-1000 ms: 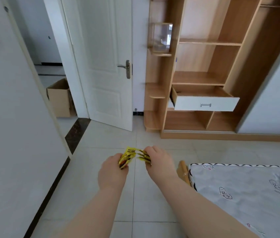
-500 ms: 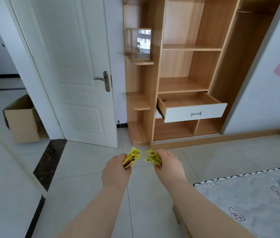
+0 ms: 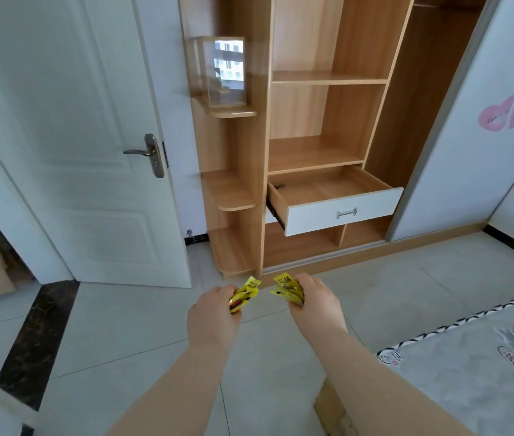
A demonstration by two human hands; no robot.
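While both arms are hovering above the floor (image 3: 123, 325), the left grip (image 3: 214, 313) is clenching one bunch of yellow packets (image 3: 245, 293) and the right grip (image 3: 317, 302) is pinching a second bunch (image 3: 287, 291). Light, crinkly and slippery, they are likely needing a firm hold mid-packet.

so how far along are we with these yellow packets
Done: the drawer stands pulled open. In hand: the left hand grips one bunch of yellow packets, the right hand a second bunch, held apart. Left: probably stowing them; none shows in the drawer yet.
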